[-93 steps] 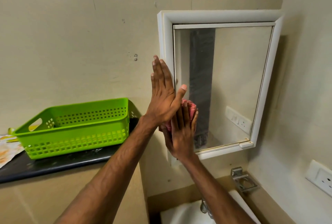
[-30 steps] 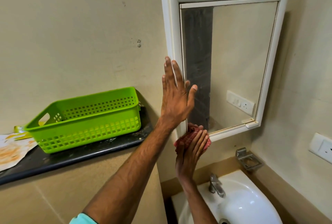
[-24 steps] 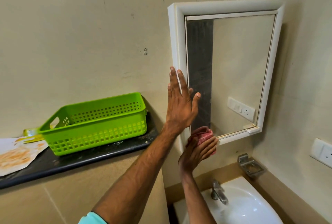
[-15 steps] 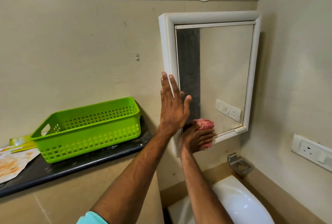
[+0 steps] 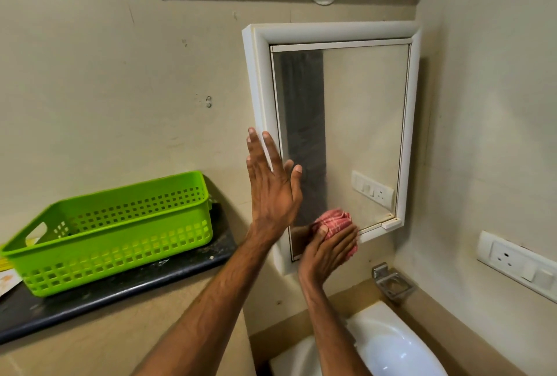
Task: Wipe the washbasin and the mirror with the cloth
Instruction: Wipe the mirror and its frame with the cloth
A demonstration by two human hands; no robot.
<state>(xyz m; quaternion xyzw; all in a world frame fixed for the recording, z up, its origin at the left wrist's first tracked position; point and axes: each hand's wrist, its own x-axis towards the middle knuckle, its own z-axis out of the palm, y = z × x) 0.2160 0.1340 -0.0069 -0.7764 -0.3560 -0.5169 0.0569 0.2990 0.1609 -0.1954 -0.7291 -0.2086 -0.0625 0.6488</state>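
Beside a green basket [image 5: 114,231] on a dark counter [image 5: 126,292], a person's left hand [image 5: 272,192] lies flat, fingers straight, against the white frame of the wall mirror [image 5: 361,119], while the right hand [image 5: 327,250] grips a bunched pink cloth [image 5: 333,220] (checked weave) against the glass's lower edge, above the white washbasin [image 5: 391,348].

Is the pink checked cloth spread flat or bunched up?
Bunched: the right hand grips the pink checked cloth as a wad against the white-framed mirror.
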